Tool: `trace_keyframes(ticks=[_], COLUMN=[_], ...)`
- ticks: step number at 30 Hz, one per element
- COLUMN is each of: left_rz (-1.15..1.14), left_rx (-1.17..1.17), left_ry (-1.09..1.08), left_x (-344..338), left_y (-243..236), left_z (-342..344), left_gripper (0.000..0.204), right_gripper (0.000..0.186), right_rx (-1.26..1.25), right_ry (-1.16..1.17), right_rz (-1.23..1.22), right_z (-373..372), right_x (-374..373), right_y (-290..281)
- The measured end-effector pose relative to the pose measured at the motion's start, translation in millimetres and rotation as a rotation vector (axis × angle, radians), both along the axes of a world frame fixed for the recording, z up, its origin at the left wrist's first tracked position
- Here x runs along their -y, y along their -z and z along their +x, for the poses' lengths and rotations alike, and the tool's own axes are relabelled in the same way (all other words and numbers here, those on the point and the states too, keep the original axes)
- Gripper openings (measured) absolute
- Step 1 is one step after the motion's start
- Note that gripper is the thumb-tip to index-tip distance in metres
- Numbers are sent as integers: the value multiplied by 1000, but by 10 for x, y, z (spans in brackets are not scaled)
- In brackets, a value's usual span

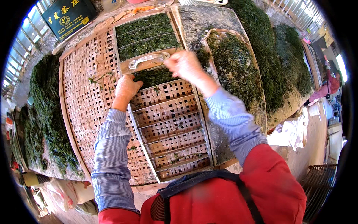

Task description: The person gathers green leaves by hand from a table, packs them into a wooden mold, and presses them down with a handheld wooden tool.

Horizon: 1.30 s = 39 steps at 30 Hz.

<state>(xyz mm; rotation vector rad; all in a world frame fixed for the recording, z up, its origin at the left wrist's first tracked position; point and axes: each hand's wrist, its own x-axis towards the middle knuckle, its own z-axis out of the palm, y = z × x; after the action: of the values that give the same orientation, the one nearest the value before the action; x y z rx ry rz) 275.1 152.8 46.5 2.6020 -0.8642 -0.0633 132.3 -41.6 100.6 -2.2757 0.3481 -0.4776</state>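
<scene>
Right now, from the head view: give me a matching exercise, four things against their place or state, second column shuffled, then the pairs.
Things:
1. left hand
2. right hand
3. metal handle
4. dark green box

Places or states:
A. fixed on a wooden bar that lies across the slatted frame
B. at the far left corner, beyond the woven tray
C. pressed on the green leaves just below the wooden bar
D. raised and blurred, beside the handle's right end

Pairs: 1-C, 2-D, 3-A, 4-B

wooden block (147, 62), green leaves (153, 76) on tray
</scene>
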Motion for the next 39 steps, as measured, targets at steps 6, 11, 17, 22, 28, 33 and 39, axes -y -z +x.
trace_keyframes(ticks=[6, 11, 17, 22, 28, 33, 39], left_rz=[-349, -606, -237, -59, 20, 47, -60], left_rx=[-701, -734, 453, 571, 579, 590, 699], left_ry=[-27, -307, -319, 185, 62, 53, 75], left_x=[-472, -772, -736, 19, -49, 10, -40], left_y=[-426, -339, -39, -87, 157, 133, 200], left_z=[210, 328, 84, -777, -761, -822, -804], left_gripper=[30, 29, 42, 31, 34, 39, 32], right_gripper=[32, 33, 36, 33, 27, 60, 33], right_rx=[-158, -233, -111, -163, 80, -223, -154], right_ry=[18, 96, 131, 37, 0, 376, 319], right_rz=[-132, -299, -395, -148, -117, -720, -349], right_z=[363, 365, 408, 341, -777, -1710, -1680], right_x=[-483, -587, -639, -523, 377, 1702, 1821], right_y=[439, 438, 608, 548, -73, -282, -266])
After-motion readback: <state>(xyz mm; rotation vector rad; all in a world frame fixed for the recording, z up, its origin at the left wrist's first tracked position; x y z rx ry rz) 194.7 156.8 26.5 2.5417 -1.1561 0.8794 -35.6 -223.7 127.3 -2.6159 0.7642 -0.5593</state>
